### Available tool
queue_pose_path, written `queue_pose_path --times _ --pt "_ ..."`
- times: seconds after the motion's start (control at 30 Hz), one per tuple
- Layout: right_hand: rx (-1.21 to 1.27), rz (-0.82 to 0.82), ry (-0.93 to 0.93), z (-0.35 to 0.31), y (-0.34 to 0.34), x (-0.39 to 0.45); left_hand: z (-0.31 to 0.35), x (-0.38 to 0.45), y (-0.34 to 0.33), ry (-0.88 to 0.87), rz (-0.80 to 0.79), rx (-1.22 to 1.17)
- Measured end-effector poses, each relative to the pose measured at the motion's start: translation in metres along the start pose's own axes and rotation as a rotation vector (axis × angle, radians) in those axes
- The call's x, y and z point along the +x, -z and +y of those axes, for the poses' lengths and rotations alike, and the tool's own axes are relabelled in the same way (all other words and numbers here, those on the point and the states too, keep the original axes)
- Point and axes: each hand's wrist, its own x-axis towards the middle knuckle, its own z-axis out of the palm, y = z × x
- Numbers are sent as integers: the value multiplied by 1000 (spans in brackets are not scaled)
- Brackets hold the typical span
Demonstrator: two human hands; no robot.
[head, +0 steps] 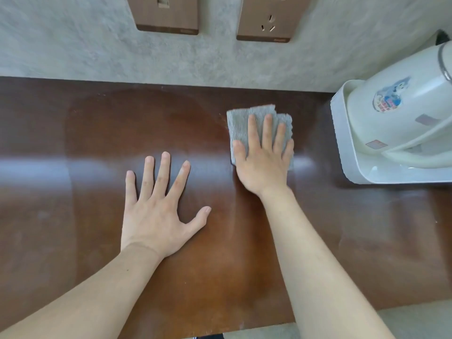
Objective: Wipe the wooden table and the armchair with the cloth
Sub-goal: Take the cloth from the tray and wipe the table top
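1. Dark brown wood fills almost the whole view: the wooden table [73, 143] runs from its near edge at the bottom, where a strip of pale floor shows, back to a grey textured wall

2. Nearest the near edge, both bare forearms reach forward over the wood

3. Toward the middle of the table the left hand [159, 211] lies flat, palm down, fingers spread wide and holding nothing; it looks like a brace for the body while the other arm works

4. Further in and to the right, the right hand [264, 157] is open and flat, pressing down on the cloth [241, 123], a grey folded square that lies on the wood between the table's middle and its far edge; its fingers lie flat on the cloth, not curled around it

5. Beside the cloth, well apart from it, a white tray [342, 148] at the table's right edge carries a pale electric kettle [396, 113] with a cartoon sticker

6. Beyond the far edge, the wall holds a bronze switch plate [166, 15] and a bronze socket plate [266, 20]

7. As a judgement: the table wipe is under way, with a faint arc-shaped sheen on the left part hinting at covered ground; the right side near the tray and the front strip look undone, and the armchair is not in view, so that half is probably untouched
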Motion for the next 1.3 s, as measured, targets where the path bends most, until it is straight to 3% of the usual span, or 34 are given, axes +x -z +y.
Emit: queue_pose_path --times 0.2,0.43,0.53,0.83,0.97,1.1,1.3 --pt "3 24 28 -18 2 20 0 -1 -1 -6 1 -5" --pt "17 62 81 -16 -33 -122 -2 -2 0 -5 -15 -6" --pt "10 39 58 -17 -42 -144 -2 -1 0 -12 -18 -3" --pt "-13 -1 140 -47 -1 28 -2 1 1 -20 -19 7" --pt "-52 -9 209 -45 4 49 -2 1 1 -13 -21 13" --pt "-37 46 152 -21 -3 -8 -3 0 1 -12 -14 13" --pt "-12 75 -74 2 -42 -174 -5 0 -2 -20 -2 22"
